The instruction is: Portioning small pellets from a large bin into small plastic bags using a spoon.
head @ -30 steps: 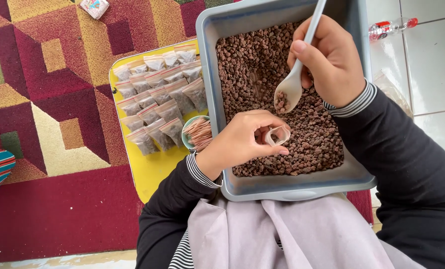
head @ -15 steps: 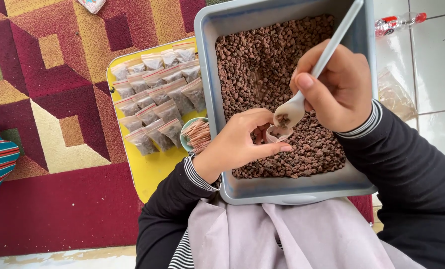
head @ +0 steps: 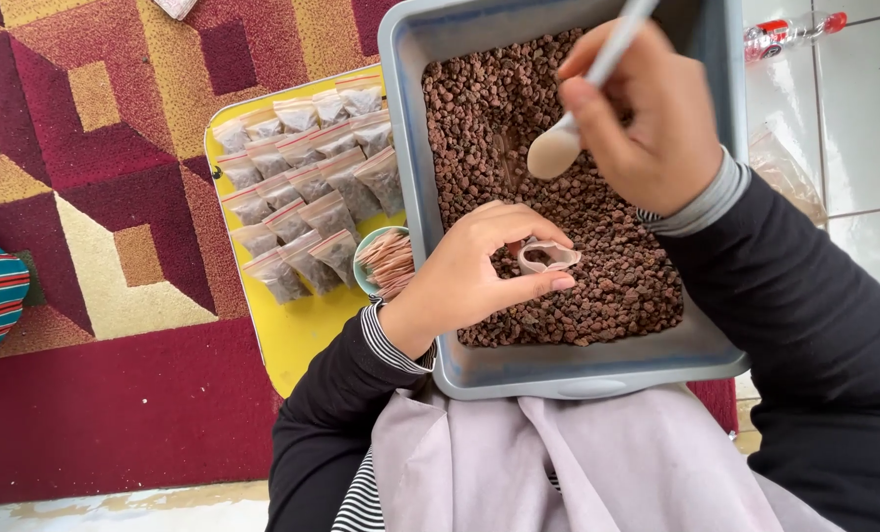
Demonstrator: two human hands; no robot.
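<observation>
The grey tray (head: 415, 197) rests on the person's lap, putting the brown granules (head: 578, 236) within reach of both hands. The left hand (head: 469, 276) holds a small clear pouch (head: 548, 256) just above the granules, its mouth facing up; thumb and fingers (head: 533, 286) pinch the pouch rim so it stays open. The right hand (head: 647, 118) grips a white spoon (head: 563, 148), fingers pressed together around the handle, bowl hanging above the pouch. Filled pouches (head: 302, 197) lie in rows on a yellow board (head: 292, 335) beside the tray.
</observation>
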